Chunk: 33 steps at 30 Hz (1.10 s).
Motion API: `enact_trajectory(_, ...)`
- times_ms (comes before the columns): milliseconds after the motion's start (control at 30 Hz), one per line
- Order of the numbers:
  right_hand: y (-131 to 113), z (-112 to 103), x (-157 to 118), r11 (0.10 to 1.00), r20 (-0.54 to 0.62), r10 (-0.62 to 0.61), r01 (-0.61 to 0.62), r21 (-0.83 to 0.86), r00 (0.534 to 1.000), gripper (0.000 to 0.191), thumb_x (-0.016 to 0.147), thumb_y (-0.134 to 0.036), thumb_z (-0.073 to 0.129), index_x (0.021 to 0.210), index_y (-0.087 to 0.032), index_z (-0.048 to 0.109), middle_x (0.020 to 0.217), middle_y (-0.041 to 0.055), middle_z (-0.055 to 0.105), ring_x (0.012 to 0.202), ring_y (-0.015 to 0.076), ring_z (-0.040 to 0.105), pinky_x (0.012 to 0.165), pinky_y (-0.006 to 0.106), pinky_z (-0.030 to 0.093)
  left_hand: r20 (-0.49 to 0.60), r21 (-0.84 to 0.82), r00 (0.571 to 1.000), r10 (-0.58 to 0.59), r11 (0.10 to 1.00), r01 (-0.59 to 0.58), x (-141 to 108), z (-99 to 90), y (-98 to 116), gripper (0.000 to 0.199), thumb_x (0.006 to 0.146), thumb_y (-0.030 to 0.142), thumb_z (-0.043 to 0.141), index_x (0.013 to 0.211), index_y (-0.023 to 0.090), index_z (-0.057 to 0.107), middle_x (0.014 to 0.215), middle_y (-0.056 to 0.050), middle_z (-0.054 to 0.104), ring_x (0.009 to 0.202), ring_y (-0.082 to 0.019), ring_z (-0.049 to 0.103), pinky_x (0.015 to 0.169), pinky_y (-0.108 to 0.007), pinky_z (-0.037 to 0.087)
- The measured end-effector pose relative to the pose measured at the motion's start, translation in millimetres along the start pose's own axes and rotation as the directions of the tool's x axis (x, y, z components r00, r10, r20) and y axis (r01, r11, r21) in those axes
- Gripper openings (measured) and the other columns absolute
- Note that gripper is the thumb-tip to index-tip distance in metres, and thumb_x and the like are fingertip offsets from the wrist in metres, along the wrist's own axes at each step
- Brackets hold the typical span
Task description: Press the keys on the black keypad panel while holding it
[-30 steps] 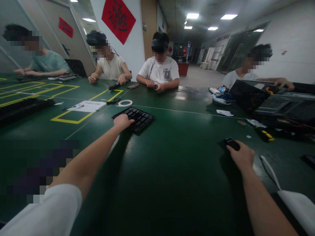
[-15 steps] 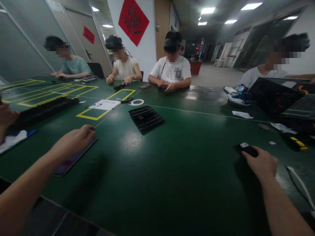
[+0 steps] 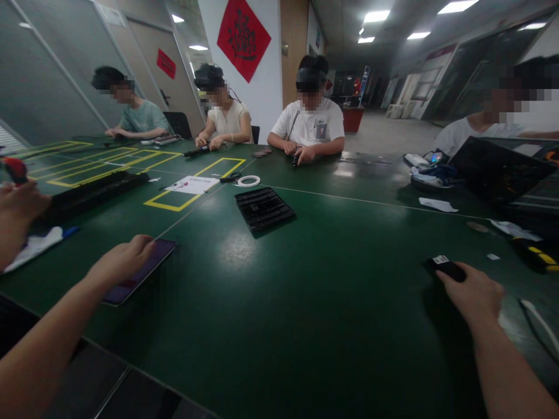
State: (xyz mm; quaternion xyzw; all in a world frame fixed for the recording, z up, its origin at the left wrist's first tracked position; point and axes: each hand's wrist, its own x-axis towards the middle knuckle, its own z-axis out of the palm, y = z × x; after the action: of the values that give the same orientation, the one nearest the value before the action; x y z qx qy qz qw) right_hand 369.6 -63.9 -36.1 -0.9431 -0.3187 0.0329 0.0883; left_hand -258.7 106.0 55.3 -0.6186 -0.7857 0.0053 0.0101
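In the head view, my left hand (image 3: 124, 260) hovers over or rests on a dark tablet-like device (image 3: 142, 272) with a purple screen. Its fingers are curled together, and anything inside them is hidden. On the other side, my right hand (image 3: 477, 295) grips a small black block-shaped device (image 3: 449, 269) that carries a white printed label. It is held between thumb and fingers, just above the green table (image 3: 305, 314). A black ribbed panel (image 3: 264, 208) lies between my hands, farther back and touched by neither.
Behind the panel are a white tape ring (image 3: 248, 181), scissors (image 3: 230, 178) and paper (image 3: 192, 185). At left, a co-worker's hand (image 3: 21, 206) holds something red near a long black part (image 3: 96, 195). Several people sit around the table. A pale cable (image 3: 539, 323) lies right.
My left hand has drawn back toward me, uncovering more of the tablet. My right hand keeps its grip on the black device. The whole view has shifted slightly.
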Motion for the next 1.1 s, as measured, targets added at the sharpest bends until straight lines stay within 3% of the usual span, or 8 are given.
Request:
enact_trajectory(133,1.0,1.1,-0.4,1.000,-0.005,-0.009,0.009,-0.002,1.000,0.056,0.080,-0.043,0.040,0.123,-0.008,0.048,0.116,0.0213,0.055,0.111,0.0335,0.048,0.093,0.039,0.032,0.049,0.169,0.998,0.028,0.985,-0.036,18.0,-15.7,35.6,0.044,0.089,0.036,0.020,0.115,0.013,0.047,0.112,-0.015,0.061,0.095,-0.023,0.058,0.069,-0.027,0.043)
enact_trajectory(233,0.9,1.5,-1.2,0.999,-0.022,-0.035,0.035,-0.009,0.999,0.056,0.081,-0.042,0.040,0.123,-0.007,0.048,0.115,0.0218,0.055,0.111,0.0328,0.049,0.092,0.038,0.032,-0.032,0.145,0.973,0.230,0.964,-0.223,29.1,-18.6,79.3,0.045,0.089,0.038,0.023,0.114,0.011,0.048,0.111,-0.015,0.060,0.097,-0.023,0.057,0.073,-0.028,0.043)
enact_trajectory(333,2.0,3.9,-0.4,0.999,-0.055,-0.047,0.047,-0.013,0.997,0.055,0.081,-0.042,0.039,0.121,-0.006,0.050,0.113,0.0222,0.057,0.110,0.0328,0.050,0.091,0.039,0.033,-0.078,0.093,0.868,0.490,0.871,-0.483,43.9,-7.0,135.9,0.043,0.089,0.040,0.029,0.110,0.012,0.054,0.109,-0.013,0.062,0.099,-0.023,0.056,0.081,-0.029,0.041)
enact_trajectory(400,4.0,6.8,1.5,0.998,-0.061,-0.056,0.055,-0.006,0.997,0.056,0.080,-0.044,0.038,0.121,-0.007,0.049,0.113,0.0219,0.056,0.109,0.0333,0.050,0.090,0.039,0.034,-0.094,0.086,0.835,0.542,0.840,-0.536,56.0,5.4,174.7,0.043,0.086,0.042,0.037,0.109,0.012,0.056,0.111,-0.013,0.061,0.101,-0.024,0.055,0.083,-0.029,0.041)
enact_trajectory(567,9.1,13.9,7.4,0.998,-0.073,-0.057,0.058,0.013,0.996,0.058,0.078,-0.048,0.038,0.121,-0.010,0.050,0.113,0.0200,0.057,0.108,0.0339,0.050,0.088,0.038,0.036,0.070,0.135,0.830,0.554,0.819,-0.558,85.6,29.7,241.3,0.059,0.080,0.050,0.045,0.113,0.003,0.057,0.116,-0.022,0.056,0.108,-0.031,0.051,0.086,-0.031,0.039)
enact_trajectory(767,11.4,18.4,14.0,0.997,-0.112,-0.062,0.067,0.043,0.992,0.056,0.074,-0.045,0.044,0.117,-0.010,0.054,0.109,0.0185,0.059,0.106,0.0337,0.051,0.091,0.040,0.036,0.150,0.115,0.825,0.546,0.819,-0.563,90.6,38.6,252.9,0.058,0.079,0.050,0.046,0.111,0.003,0.060,0.115,-0.024,0.055,0.104,-0.030,0.053,0.082,-0.029,0.041)
enact_trajectory(933,-8.7,16.4,2.3,0.962,-0.052,-0.103,0.113,0.248,0.993,0.058,0.072,-0.042,0.050,0.120,-0.009,0.052,0.116,0.0180,0.056,0.110,0.0319,0.049,0.095,0.042,0.035,0.021,-0.063,0.755,0.656,0.754,-0.654,46.6,47.5,253.3,0.051,0.080,0.044,0.048,0.116,0.008,0.055,0.115,-0.019,0.054,0.105,-0.028,0.052,0.087,-0.032,0.040)
enact_trajectory(1100,-64.6,10.6,-46.0,0.729,0.079,-0.311,0.184,0.659,0.947,0.055,0.069,-0.040,0.057,0.120,-0.019,0.051,0.118,0.0101,0.055,0.106,0.0260,0.052,0.091,0.043,0.041,-0.295,-0.508,0.599,0.744,0.409,-0.758,-33.8,57.2,268.7,0.049,0.084,0.039,0.047,0.125,0.012,0.044,0.120,-0.013,0.048,0.109,-0.022,0.048,0.094,-0.032,0.038)
